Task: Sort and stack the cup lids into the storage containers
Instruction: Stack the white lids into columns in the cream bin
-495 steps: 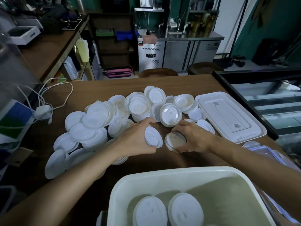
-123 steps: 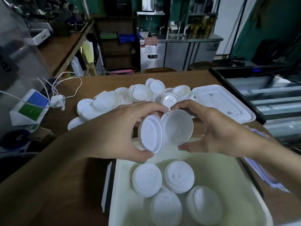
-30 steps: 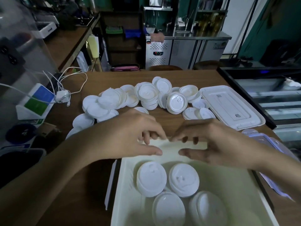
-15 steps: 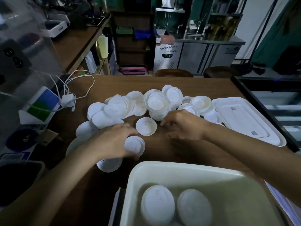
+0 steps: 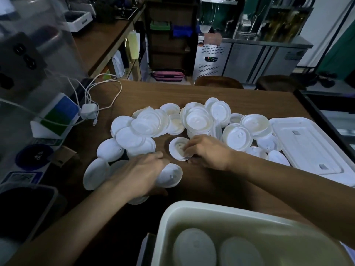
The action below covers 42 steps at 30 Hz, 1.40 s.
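Note:
Several white cup lids (image 5: 197,120) lie heaped across the middle of the wooden table (image 5: 221,96). My left hand (image 5: 140,173) grips one lid (image 5: 170,175) near the table's front, its fingers curled round the rim. My right hand (image 5: 207,150) pinches the edge of a single upturned lid (image 5: 177,147) lying flat just ahead of it. A cream storage container (image 5: 230,214) stands at the bottom of the view with two stacks of lids (image 5: 194,248) inside.
A flat white container cover (image 5: 311,146) lies at the right. White charger cables (image 5: 96,104) and a blue-green card stand (image 5: 55,118) sit at the left. A dark bin (image 5: 25,208) is at the lower left; a glass display case edge (image 5: 324,120) borders the right.
Both hands left the container and reached to the pile. My left hand has taken hold of a lid; my right hand has moved left onto the single upturned lid.

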Tool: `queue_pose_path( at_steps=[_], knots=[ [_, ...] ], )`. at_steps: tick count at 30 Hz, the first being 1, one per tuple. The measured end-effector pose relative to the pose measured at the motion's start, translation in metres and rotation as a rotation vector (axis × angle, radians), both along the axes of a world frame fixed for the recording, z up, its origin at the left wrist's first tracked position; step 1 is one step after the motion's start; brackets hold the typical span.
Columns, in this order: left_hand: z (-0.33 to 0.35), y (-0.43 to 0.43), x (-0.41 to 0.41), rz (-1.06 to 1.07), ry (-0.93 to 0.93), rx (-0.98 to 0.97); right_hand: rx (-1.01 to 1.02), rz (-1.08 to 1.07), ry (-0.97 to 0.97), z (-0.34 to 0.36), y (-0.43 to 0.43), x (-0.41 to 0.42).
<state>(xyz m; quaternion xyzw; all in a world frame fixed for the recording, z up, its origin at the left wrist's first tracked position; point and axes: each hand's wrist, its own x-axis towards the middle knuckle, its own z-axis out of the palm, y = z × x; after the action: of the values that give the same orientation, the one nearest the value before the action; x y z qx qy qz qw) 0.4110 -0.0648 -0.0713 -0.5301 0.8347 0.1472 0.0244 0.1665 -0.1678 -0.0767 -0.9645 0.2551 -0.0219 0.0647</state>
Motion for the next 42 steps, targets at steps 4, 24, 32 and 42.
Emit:
queue_pose_path(
  at_steps=[4,24,32,42],
  knots=[
    [0.001,0.001,-0.003,0.001,0.047,-0.045,0.012,-0.028,-0.027,0.004,0.005,-0.002],
    [0.090,0.028,-0.005,0.054,0.413,-0.146,0.331,-0.383,-0.574,0.104,0.085,-0.049],
    [0.143,0.075,-0.030,-0.166,0.457,-0.193,0.339,-0.513,-0.691,0.139,0.168,-0.091],
    [0.146,0.127,-0.078,-0.369,0.321,-0.010,0.427,-0.605,-0.592,0.146,0.258,-0.131]
  ],
)
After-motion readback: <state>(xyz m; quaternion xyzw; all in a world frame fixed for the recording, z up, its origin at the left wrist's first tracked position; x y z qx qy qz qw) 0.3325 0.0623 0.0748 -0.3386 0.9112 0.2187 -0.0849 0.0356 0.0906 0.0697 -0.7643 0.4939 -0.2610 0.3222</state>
